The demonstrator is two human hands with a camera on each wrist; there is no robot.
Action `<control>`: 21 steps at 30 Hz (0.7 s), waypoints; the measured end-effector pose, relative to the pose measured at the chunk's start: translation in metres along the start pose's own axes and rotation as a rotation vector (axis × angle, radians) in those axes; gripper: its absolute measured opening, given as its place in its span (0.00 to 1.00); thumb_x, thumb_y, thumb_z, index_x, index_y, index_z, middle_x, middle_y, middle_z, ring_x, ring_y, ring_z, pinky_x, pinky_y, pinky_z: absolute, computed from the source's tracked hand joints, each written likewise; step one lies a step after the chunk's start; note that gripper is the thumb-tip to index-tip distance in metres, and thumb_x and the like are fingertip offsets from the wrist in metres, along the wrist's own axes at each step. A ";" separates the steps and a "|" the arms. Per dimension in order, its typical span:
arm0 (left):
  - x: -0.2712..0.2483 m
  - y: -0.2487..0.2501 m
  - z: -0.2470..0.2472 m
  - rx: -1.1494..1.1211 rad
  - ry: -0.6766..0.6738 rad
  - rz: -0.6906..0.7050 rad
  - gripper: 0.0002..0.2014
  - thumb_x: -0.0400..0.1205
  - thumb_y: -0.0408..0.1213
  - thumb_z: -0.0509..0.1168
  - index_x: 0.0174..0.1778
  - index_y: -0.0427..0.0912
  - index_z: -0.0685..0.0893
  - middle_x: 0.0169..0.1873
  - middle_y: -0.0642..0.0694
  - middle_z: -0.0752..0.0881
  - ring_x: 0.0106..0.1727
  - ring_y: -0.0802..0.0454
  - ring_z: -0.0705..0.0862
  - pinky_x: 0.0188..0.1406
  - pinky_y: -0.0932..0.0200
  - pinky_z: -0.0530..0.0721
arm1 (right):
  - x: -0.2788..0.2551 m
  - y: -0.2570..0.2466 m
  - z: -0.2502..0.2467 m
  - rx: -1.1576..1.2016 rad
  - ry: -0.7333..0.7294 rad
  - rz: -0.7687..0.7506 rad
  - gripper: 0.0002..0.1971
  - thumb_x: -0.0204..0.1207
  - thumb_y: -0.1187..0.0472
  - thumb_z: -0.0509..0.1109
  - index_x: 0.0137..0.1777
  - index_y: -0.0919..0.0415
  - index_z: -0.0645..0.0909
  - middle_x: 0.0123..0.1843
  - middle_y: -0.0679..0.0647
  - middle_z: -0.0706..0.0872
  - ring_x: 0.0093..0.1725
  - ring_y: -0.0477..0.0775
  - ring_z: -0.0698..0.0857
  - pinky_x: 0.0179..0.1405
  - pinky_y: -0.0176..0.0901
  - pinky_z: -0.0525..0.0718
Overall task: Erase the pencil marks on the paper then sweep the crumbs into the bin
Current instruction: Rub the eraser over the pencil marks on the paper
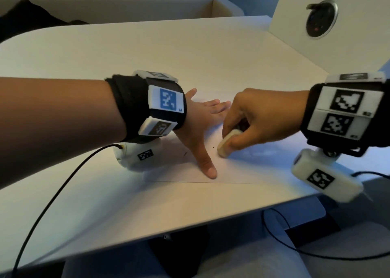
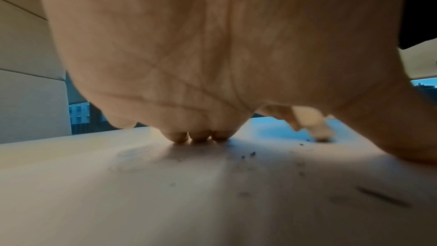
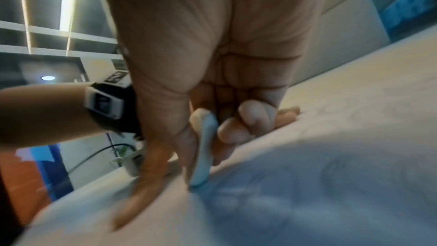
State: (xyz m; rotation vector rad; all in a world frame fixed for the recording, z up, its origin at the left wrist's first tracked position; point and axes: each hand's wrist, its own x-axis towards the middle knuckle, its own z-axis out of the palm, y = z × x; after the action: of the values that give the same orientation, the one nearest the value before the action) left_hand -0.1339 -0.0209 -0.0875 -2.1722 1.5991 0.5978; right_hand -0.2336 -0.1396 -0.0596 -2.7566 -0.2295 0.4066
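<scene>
A white sheet of paper point(image 1: 242, 168) lies on the white table point(image 1: 147, 67). My left hand point(image 1: 202, 119) is spread flat on the paper, fingers straight, thumb pointing toward me. My right hand point(image 1: 251, 121) pinches a cream eraser point(image 1: 226, 143) whose lower end touches the paper just right of the left thumb. The eraser point(image 3: 203, 147) shows between thumb and fingers in the right wrist view. Dark crumbs point(image 2: 250, 154) and faint pencil rings point(image 2: 132, 158) lie on the paper point(image 2: 165, 194) in the left wrist view. No bin is in view.
A white upright panel point(image 1: 329, 24) with a round black socket stands at the table's back right. Black cables point(image 1: 52, 197) hang from both wrists over the front edge. A pale sofa point(image 1: 105, 3) sits behind the table.
</scene>
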 end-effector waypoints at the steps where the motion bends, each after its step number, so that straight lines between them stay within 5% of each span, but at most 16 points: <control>1: -0.001 0.001 0.000 0.001 0.008 0.009 0.67 0.58 0.78 0.68 0.82 0.61 0.30 0.83 0.59 0.29 0.84 0.55 0.32 0.78 0.28 0.32 | 0.004 0.004 -0.002 -0.019 0.045 0.009 0.13 0.67 0.43 0.78 0.38 0.52 0.92 0.18 0.43 0.78 0.22 0.42 0.75 0.23 0.28 0.71; 4: -0.003 0.003 -0.001 0.013 0.016 0.012 0.66 0.61 0.76 0.68 0.82 0.60 0.28 0.82 0.60 0.29 0.84 0.55 0.32 0.78 0.29 0.32 | 0.007 0.009 -0.004 -0.041 0.119 0.005 0.13 0.67 0.44 0.77 0.41 0.52 0.93 0.19 0.45 0.80 0.23 0.42 0.76 0.24 0.28 0.72; 8: -0.001 0.000 -0.001 -0.002 -0.001 -0.001 0.68 0.57 0.79 0.67 0.83 0.60 0.32 0.83 0.57 0.31 0.84 0.55 0.31 0.78 0.29 0.31 | 0.000 0.000 0.000 -0.003 -0.030 -0.025 0.12 0.67 0.45 0.79 0.36 0.53 0.92 0.21 0.47 0.80 0.22 0.42 0.75 0.22 0.27 0.71; 13: -0.001 0.001 -0.001 0.007 -0.002 0.010 0.69 0.58 0.78 0.67 0.81 0.60 0.27 0.82 0.59 0.29 0.84 0.55 0.31 0.77 0.28 0.32 | 0.007 0.012 -0.006 -0.047 0.101 -0.005 0.16 0.66 0.42 0.76 0.41 0.55 0.92 0.22 0.50 0.80 0.23 0.44 0.74 0.24 0.31 0.71; 17: 0.000 -0.001 0.000 -0.002 -0.011 -0.005 0.70 0.56 0.79 0.67 0.83 0.58 0.29 0.83 0.58 0.29 0.83 0.56 0.30 0.78 0.30 0.30 | -0.002 0.003 -0.002 0.006 -0.058 -0.011 0.12 0.67 0.44 0.79 0.36 0.53 0.92 0.21 0.46 0.80 0.21 0.43 0.74 0.22 0.28 0.70; 21: -0.003 0.001 -0.001 -0.001 -0.008 0.008 0.69 0.58 0.78 0.67 0.81 0.59 0.26 0.82 0.60 0.29 0.83 0.56 0.31 0.78 0.28 0.32 | 0.008 0.015 -0.009 -0.054 0.105 0.018 0.14 0.66 0.43 0.78 0.39 0.53 0.92 0.20 0.47 0.79 0.22 0.43 0.75 0.23 0.30 0.71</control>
State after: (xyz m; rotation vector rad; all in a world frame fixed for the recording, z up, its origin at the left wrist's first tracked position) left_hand -0.1357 -0.0198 -0.0850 -2.1617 1.6047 0.6094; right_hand -0.2215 -0.1546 -0.0591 -2.8253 -0.1926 0.2624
